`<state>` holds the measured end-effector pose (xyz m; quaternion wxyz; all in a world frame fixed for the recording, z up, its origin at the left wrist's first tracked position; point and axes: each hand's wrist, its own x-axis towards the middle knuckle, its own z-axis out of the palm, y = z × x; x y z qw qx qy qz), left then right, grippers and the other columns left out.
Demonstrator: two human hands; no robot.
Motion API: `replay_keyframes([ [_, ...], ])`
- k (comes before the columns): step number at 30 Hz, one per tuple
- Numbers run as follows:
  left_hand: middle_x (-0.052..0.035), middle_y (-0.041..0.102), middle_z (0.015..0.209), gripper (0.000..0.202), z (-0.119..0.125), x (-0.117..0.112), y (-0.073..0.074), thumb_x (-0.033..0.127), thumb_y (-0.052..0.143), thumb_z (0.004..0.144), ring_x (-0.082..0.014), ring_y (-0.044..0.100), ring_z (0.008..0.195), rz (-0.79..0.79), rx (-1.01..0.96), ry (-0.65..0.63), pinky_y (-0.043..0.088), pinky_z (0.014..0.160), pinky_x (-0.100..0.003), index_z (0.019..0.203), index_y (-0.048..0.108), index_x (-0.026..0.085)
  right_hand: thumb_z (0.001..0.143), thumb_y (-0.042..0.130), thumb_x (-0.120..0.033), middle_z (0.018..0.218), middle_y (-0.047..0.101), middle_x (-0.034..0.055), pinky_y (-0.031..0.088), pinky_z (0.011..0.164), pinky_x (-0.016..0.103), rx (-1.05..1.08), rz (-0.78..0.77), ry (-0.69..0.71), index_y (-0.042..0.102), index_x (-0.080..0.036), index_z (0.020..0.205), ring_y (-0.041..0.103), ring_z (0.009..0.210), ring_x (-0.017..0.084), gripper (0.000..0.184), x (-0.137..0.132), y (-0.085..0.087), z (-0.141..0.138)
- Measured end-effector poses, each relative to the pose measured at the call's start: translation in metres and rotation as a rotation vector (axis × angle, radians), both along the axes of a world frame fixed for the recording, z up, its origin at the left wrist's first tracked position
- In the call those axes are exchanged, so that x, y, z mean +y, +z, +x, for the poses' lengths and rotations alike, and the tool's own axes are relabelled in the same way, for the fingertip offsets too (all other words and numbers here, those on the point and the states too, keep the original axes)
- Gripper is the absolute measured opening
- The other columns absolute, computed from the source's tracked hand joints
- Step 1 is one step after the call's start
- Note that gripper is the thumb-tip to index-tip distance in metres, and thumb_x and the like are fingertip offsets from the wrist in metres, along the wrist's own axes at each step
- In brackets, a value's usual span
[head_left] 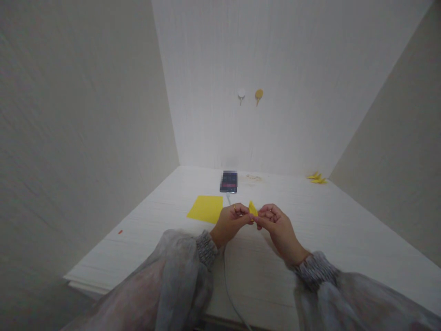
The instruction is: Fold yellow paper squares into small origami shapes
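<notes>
Between my two hands, just above the table, is a small folded piece of yellow paper (252,209). My left hand (231,221) pinches its lower left side between thumb and fingers. From the right, my right hand (276,225) grips its lower edge, with the thumb close to the left thumb. The folded paper stands upright with a pointed top; its lowest part is covered by my fingertips. A flat square sheet of yellow paper (206,208) lies on the table beside my left hand.
A phone (228,182) lies near the back wall, its pale cable (227,280) running under my left hand to the table's front edge. Several folded yellow paper pieces (317,177) sit at the back right corner. Two hooks (259,94) are on the wall. An orange scrap (120,232) lies left.
</notes>
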<state>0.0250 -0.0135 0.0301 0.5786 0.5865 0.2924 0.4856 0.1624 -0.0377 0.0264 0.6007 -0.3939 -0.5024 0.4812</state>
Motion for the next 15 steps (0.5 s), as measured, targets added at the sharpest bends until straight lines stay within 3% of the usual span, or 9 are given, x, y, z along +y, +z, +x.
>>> replay_keyframes([
  [5,0.0012,0.056,0.06,0.024,0.0007,0.0001,-0.0032,0.027,0.064,0.06,-0.0087,0.055,0.054,0.025,-0.025,-0.009,0.043,0.055,-0.021,0.069,0.047,0.013,0.06,0.068,-0.02,0.056,0.054,-0.0052,0.037,0.046,0.02,0.014,-0.025,0.043,0.049,-0.018,0.072,0.048,0.047,0.007,0.023,0.0008,-0.004,0.0021],
  [10,0.0032,0.057,0.059,0.043,0.0039,0.0038,-0.0065,0.028,0.068,0.056,-0.0083,0.053,0.048,-0.028,-0.039,-0.004,0.044,0.05,-0.021,0.084,0.037,0.017,0.058,0.07,-0.024,0.054,0.052,-0.0059,0.036,0.043,0.019,-0.002,-0.06,0.037,0.048,-0.018,0.072,0.046,0.046,0.007,0.027,-0.0011,-0.0018,0.0014],
  [15,0.0019,0.056,0.055,0.035,0.0046,0.0055,-0.0044,0.032,0.068,0.054,-0.0075,0.051,0.047,-0.101,0.03,0.018,0.042,0.048,-0.02,0.076,0.049,0.012,0.054,0.071,-0.024,0.052,0.052,-0.0064,0.036,0.041,0.019,-0.04,-0.103,0.026,0.047,-0.018,0.07,0.044,0.042,0.006,0.029,-0.0032,0.0026,-0.0017],
])
